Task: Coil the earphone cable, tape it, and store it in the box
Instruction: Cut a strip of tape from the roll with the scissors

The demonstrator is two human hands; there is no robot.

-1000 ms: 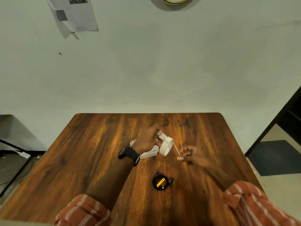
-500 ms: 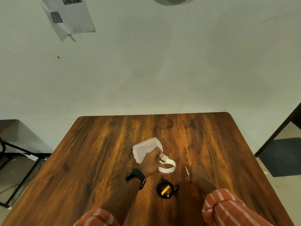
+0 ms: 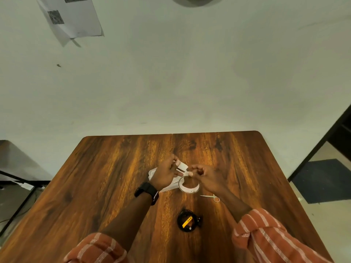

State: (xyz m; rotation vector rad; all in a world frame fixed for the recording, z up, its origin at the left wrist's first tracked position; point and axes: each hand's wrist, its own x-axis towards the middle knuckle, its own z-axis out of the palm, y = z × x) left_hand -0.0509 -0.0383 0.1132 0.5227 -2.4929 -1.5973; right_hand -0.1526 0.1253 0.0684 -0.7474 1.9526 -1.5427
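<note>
Wooden table (image 3: 114, 186): both hands (image 3: 165, 174) pinch tape strip (image 3: 185, 173); box (image 3: 152, 172) seemingly half-hidden.

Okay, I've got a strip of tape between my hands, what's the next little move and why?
Probably carry the tape strip down to the coiled earphone cable and wrap it. Both the left hand and right hand pinch it above the tape roll, the scissors lie on the table, and the coil looks untaped.

I see open wood beyond my fingertips (image 3: 177, 163); tape roll (image 3: 189, 186), scissors (image 3: 210, 197), coiled earphone cable (image 3: 188, 221) crowd the side nearer me.
</note>
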